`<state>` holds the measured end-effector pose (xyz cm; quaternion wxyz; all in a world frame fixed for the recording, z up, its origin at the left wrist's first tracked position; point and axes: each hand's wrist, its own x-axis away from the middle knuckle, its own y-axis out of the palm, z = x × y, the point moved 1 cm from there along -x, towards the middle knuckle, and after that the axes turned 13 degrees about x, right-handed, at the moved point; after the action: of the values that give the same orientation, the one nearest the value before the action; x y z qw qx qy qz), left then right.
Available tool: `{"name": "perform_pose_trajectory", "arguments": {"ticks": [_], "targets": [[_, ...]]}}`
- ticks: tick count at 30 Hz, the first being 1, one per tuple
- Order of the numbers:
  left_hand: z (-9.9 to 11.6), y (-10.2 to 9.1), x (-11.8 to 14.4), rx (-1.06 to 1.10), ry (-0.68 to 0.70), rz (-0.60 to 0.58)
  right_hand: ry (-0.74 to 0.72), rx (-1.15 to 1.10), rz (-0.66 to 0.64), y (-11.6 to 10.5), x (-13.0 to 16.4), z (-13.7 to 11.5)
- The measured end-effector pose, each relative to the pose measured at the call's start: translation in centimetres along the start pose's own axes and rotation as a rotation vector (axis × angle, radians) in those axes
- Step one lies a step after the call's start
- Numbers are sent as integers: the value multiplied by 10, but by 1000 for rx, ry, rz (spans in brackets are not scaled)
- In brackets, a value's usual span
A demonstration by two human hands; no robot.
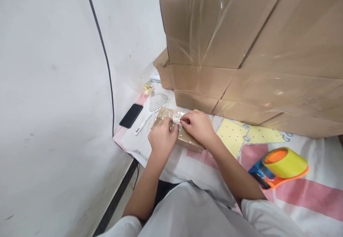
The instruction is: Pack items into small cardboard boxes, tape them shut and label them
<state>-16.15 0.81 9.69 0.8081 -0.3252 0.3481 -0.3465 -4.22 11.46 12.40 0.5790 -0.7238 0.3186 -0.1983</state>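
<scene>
A small brown cardboard box (189, 139) lies on the patterned cloth in front of me, with shiny clear tape (175, 115) across its top. My left hand (162, 136) rests at the box's left side, its curled fingers and thumb gripping at the top. From the other side, my right hand (198, 123) pinches at the tape with thumb and forefinger. Both sets of fingertips are close together over the taped surface. The underside of the box is hidden.
Large taped cardboard cartons (257, 58) stand stacked at the back and right. A white slotted skimmer (158, 103) and a black phone (131, 115) lie on the left. A tape dispenser with yellow tape (288, 163) sits at right. A black cable (103, 47) hangs along the wall.
</scene>
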Motion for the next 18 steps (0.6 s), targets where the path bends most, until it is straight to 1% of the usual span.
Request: {"name": "perform_pose_trajectory", "arguments": {"ticks": [4, 9, 11, 15, 18], "targets": [[-6, 3, 7, 47, 59, 77, 27, -24, -2, 0, -1, 0], [-15, 6, 18, 89, 276, 113, 74, -76, -4, 2, 0, 1], [-20, 7, 21, 78, 333, 112, 108, -101, -3, 3, 0, 3], [-26, 9, 26, 80, 361, 100, 194, -119, 102, 4, -3, 6], [-28, 12, 31, 91, 360, 128, 181, -74, 117, 7, -5, 5]]}}
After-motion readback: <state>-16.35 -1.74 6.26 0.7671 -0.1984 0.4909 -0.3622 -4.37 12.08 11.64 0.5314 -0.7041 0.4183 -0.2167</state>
